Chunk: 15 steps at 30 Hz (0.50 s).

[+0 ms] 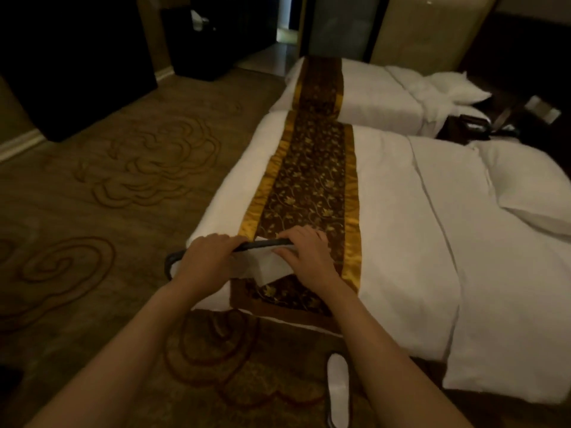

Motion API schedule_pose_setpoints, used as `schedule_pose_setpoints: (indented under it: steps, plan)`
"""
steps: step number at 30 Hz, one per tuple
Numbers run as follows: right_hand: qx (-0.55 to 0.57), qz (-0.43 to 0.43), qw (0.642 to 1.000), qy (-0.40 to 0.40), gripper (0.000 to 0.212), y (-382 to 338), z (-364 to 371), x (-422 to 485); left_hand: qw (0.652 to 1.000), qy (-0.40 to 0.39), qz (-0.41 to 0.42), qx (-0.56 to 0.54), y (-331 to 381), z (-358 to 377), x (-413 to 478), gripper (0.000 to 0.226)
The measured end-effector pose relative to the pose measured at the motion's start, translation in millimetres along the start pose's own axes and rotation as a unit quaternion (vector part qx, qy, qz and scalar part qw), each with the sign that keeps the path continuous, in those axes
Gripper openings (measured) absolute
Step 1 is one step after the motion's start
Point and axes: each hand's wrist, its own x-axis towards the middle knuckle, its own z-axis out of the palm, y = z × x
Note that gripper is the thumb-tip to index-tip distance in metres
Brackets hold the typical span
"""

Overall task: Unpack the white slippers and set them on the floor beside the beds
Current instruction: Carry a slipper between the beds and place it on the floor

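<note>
Head view: a black thin curved bar (pixel 169 263) is gripped at the foot of the near white-covered bed (pixel 401 242) by the left hand (pixel 210 257), fingers curled over it. The right hand (pixel 304 251) is closed over the same bar, thumb laid on a white flat packet (pixel 272 268) over the gold-and-brown patterned runner (pixel 309 186). One white flat slipper (pixel 338 387) is recorded on the brown swirl-patterned carpet (pixel 92 211), just beside that bed.
</note>
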Motion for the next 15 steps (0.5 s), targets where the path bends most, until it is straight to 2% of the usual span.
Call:
schedule_pose_setpoints:
  steps: [5,11,15]
  plan:
    - [0.014,-0.031,0.998,-0.048,0.016,-73,27,62,0.999,-0.016,-0.016,-0.039,-86,-51,-16,0.045]
    - [0.03,-0.03,0.999,-0.027,0.02,-144,61,136,0.998,-0.005,-0.023,-0.053,-174,-112,-5,0.051]
    - [0.033,-0.036,0.998,-0.041,0.022,-166,73,185,0.999,0.009,-0.024,-0.039,-218,-129,14,0.044]
